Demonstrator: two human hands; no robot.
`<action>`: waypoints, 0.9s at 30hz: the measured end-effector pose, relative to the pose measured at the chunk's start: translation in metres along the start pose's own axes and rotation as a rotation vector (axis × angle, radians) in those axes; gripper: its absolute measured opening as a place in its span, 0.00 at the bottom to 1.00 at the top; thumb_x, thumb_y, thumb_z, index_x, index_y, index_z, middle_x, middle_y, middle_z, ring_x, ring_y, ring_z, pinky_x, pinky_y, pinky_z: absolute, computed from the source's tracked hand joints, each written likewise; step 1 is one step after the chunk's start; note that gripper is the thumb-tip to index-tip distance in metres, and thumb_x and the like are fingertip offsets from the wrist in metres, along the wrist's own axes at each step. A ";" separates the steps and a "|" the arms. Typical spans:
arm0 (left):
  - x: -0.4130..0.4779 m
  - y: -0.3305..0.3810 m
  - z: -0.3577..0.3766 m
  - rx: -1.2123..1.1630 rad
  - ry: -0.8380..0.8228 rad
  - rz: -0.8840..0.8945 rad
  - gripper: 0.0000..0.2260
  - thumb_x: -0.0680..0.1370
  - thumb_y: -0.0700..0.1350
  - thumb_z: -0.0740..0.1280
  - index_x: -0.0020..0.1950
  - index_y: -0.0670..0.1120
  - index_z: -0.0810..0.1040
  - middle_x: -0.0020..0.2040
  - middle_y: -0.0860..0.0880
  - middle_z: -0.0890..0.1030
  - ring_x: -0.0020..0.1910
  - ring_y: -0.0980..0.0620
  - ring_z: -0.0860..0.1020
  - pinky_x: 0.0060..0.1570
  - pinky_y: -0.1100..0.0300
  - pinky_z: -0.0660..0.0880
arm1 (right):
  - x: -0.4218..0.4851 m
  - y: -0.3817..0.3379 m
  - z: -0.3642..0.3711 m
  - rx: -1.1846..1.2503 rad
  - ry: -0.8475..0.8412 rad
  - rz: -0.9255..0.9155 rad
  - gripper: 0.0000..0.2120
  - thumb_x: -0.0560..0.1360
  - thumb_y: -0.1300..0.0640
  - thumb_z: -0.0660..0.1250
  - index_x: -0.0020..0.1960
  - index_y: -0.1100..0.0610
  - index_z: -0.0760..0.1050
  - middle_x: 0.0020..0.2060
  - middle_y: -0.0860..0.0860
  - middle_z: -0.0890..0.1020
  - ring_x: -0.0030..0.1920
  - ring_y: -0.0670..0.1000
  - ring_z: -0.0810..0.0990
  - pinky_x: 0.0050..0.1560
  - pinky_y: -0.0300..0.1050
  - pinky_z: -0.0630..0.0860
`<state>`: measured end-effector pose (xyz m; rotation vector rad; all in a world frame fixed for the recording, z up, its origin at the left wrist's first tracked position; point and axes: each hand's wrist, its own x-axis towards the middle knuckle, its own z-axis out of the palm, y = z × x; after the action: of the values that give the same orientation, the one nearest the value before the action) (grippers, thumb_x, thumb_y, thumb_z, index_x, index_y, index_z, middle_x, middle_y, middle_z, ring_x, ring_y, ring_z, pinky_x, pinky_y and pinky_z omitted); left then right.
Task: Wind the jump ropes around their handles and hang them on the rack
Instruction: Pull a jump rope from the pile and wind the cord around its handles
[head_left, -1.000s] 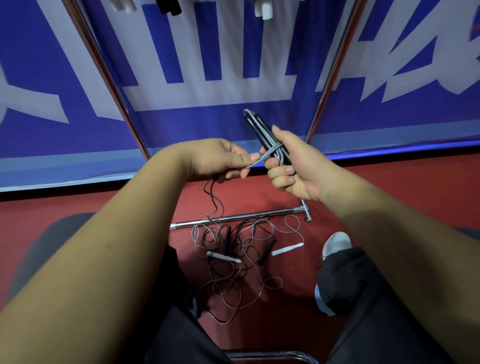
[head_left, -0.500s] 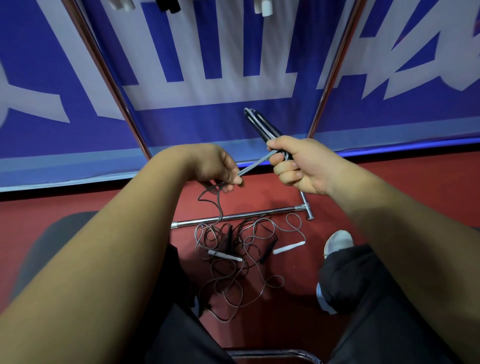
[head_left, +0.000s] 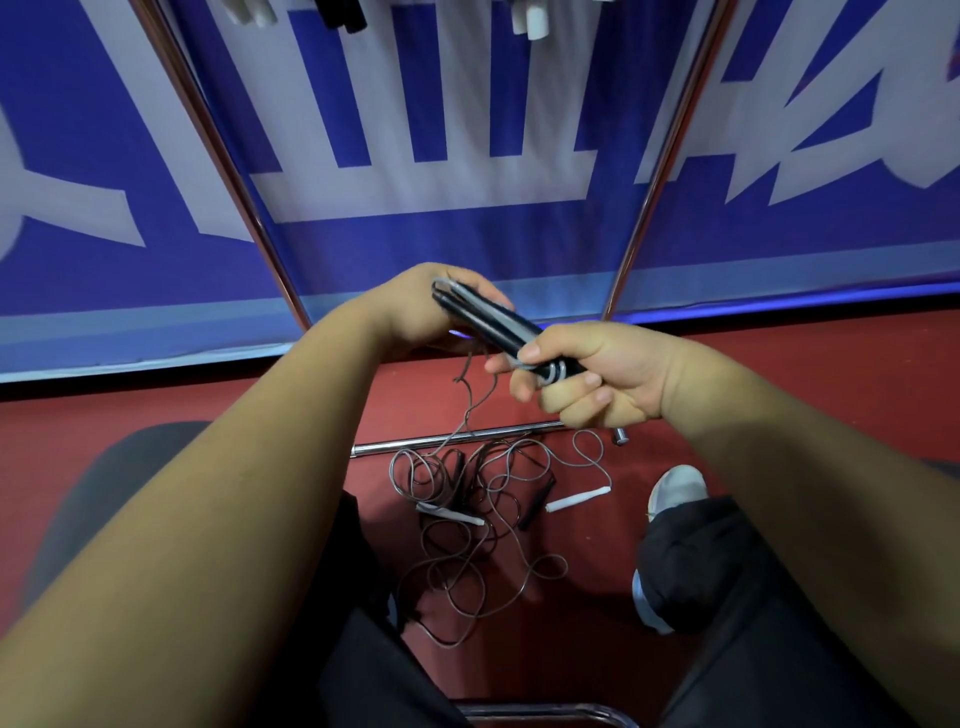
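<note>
Floor (head_left: 779, 374) is dull red, smooth, indoors. Behind it runs a blue banner (head_left: 467, 244) w/ huge white characters, cropped and blurred, so nothing readable; no brand or label legible anywhere. A paler blue strip edges the banner's bottom.

Two shiny rack poles (head_left: 218, 156) rise in front of the banner, leaning apart toward the top. The rack's base bar (head_left: 441, 440) lies flat on the floor btw them. At the top edge, ends of white hung handles (head_left: 530, 23) and black ones show, cut off by the frame.

R hand (head_left: 597, 379) is fisted round the near end of the black handles (head_left: 493, 325), thumb on top, grey rope coils under the fingers. The handles angle up-left, held above the floor. L hand (head_left: 415, 306) sits behind their far tip, fingers curled. The rope (head_left: 470, 410) drops from under it to the floor, so it seems to be holding that strand.

On the floor below lies a rope tangle (head_left: 467, 545) w/ two white handles (head_left: 576, 500) and a black floor handle (head_left: 537, 501), touching the base bar. Dark trousers and a pale shoe (head_left: 678, 488) sit just right of the tangle.
</note>
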<state>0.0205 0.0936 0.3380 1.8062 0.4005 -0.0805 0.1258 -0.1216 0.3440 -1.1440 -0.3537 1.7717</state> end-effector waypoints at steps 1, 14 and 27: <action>-0.001 0.002 0.001 -0.043 -0.025 0.006 0.10 0.81 0.35 0.70 0.61 0.38 0.84 0.51 0.38 0.86 0.48 0.43 0.84 0.53 0.50 0.80 | 0.000 0.002 -0.001 -0.026 -0.047 0.024 0.17 0.78 0.58 0.64 0.65 0.59 0.75 0.41 0.54 0.81 0.20 0.40 0.61 0.18 0.31 0.60; -0.012 0.036 -0.002 0.080 0.009 0.118 0.08 0.76 0.36 0.76 0.53 0.46 0.89 0.51 0.43 0.88 0.52 0.50 0.85 0.65 0.52 0.81 | 0.006 0.008 0.000 -0.207 0.062 0.073 0.06 0.84 0.62 0.63 0.48 0.62 0.73 0.44 0.55 0.80 0.24 0.40 0.61 0.20 0.31 0.58; -0.014 0.039 -0.004 0.563 0.013 0.183 0.12 0.77 0.45 0.78 0.59 0.56 0.89 0.48 0.60 0.87 0.43 0.64 0.83 0.46 0.71 0.75 | 0.036 0.009 -0.023 -0.138 0.484 -0.105 0.09 0.83 0.62 0.65 0.63 0.60 0.76 0.40 0.57 0.82 0.26 0.44 0.60 0.23 0.37 0.61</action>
<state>0.0187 0.0852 0.3789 2.3921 0.2307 -0.0566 0.1362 -0.1017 0.3069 -1.5752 -0.2391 1.3397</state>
